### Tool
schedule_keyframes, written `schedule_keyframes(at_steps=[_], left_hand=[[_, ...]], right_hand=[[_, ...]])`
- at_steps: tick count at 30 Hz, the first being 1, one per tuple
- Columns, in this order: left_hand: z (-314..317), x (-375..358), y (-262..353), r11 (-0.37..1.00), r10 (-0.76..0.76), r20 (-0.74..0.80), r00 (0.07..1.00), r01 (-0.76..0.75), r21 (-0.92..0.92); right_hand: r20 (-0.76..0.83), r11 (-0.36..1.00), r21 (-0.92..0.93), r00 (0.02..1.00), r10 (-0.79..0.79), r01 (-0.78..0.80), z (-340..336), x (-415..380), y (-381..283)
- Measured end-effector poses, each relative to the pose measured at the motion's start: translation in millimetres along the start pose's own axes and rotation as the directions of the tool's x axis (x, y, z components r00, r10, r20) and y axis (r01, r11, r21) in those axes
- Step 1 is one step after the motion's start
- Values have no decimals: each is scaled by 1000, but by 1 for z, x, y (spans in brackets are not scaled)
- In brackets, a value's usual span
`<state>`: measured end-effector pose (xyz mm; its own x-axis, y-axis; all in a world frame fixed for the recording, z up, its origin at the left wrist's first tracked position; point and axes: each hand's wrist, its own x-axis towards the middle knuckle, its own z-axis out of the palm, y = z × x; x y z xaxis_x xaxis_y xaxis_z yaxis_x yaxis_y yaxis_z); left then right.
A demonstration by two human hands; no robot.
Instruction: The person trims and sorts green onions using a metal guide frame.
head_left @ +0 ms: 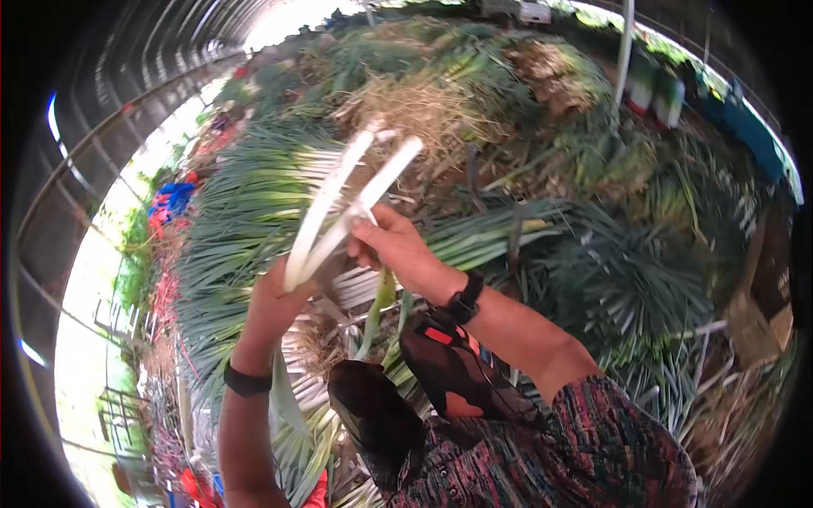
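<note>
I hold two long white leek stalks up in front of me, their white ends pointing up and away. My left hand grips them low down, where the green leaves hang toward my lap. My right hand closes on the stalks a little higher, pinching at the outer layer. Each wrist wears a black band. A patterned sleeve covers my right upper arm.
Heaps of green leeks with white stalks lie all around on the ground. Dry roots and trimmings pile up beyond. Dark shoes show below. A greenhouse frame arches at left, and a pole stands at the back right.
</note>
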<state>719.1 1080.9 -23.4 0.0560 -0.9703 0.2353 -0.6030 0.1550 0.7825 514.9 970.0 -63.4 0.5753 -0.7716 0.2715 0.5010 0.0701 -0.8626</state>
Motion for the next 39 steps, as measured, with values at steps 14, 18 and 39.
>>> schedule_keyframes(at_steps=[14, 18, 39], left_hand=[[21, 8, -2, 997, -67, -34, 997, 68, 36], [31, 16, -15, 984, 22, -15, 1000, -19, 176], [126, 2, 34, 368, 415, 17, 910, -184, 911]], right_hand=[[-400, 920, -377, 878, -262, 103, -159, -126, -139], [-447, 815, -576, 859, -249, -63, -207, -206, -175], [-153, 966, -244, 987, 45, -82, -77, -82, -43]])
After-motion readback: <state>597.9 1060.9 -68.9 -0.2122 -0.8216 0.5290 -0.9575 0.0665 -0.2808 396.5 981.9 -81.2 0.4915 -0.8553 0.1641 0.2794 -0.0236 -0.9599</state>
